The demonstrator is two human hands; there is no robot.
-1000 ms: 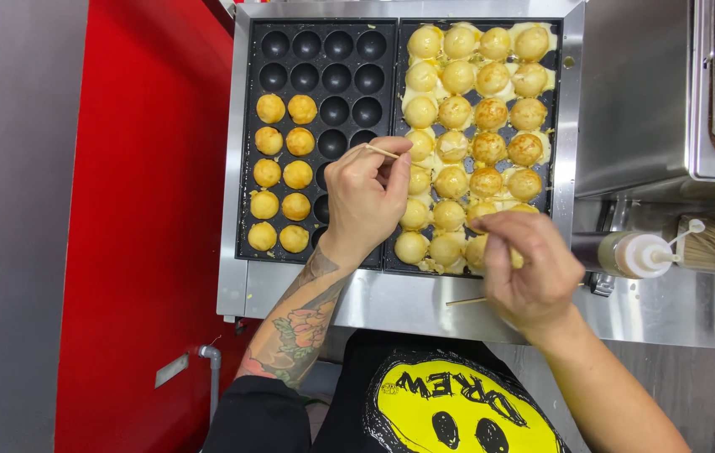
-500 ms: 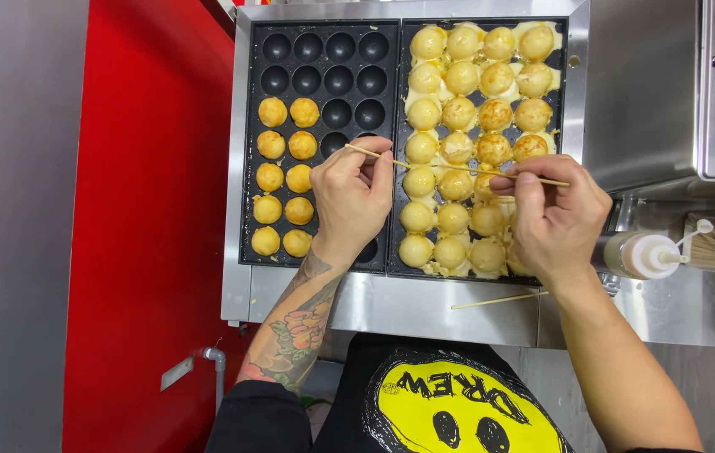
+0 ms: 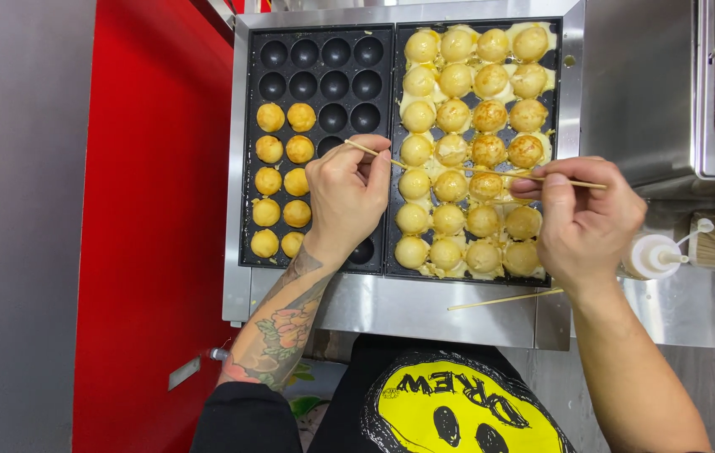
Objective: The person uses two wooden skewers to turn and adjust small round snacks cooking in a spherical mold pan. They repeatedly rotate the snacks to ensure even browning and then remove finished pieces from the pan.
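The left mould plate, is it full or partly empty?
Partly empty: the left mould plate holds ten browned balls in its left columns; the visible remaining cups are bare.

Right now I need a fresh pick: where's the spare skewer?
The spare skewer lies on the steel ledge just below the right pan, under the right hand, left of the squeeze bottle.

Single head-mounted view. It looks straight down from above the person's chest at close range onto the griddle [image 3: 244, 168], which fills the upper centre; both forearms enter from the bottom edge.
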